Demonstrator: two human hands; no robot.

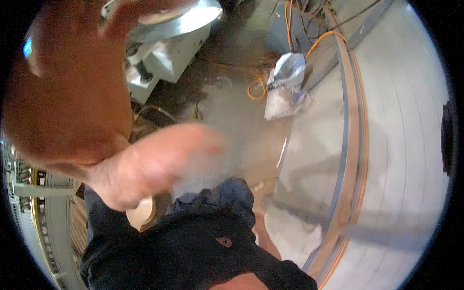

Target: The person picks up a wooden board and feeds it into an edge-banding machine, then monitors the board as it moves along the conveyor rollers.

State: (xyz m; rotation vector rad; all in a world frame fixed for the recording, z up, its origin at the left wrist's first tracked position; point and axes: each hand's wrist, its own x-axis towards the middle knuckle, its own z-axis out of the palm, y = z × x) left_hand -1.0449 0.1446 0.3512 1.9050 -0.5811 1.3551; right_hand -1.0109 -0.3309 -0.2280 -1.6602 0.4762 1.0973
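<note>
My left hand [72, 82] is raised very close at the upper left, large, dark and blurred. Part of a digit stretches along the top edge, while most of the fingers are cut off, so I cannot tell whether they grip anything. A bare, blurred part of my left arm [145, 164] shows brightly lit below it, near the black sleeve [108, 210]. Skin of my right arm [265, 237] appears beside my dark shorts [217, 195]; the right hand itself is out of sight.
A white machine [181, 53] with a rounded metal top stands at the upper left. White bags [285, 92] lie on the floor near an orange cable [257, 91] and a grey box [280, 34]. A pale panelled wall [396, 145] curves along the right; metal racking [43, 208] is at the left.
</note>
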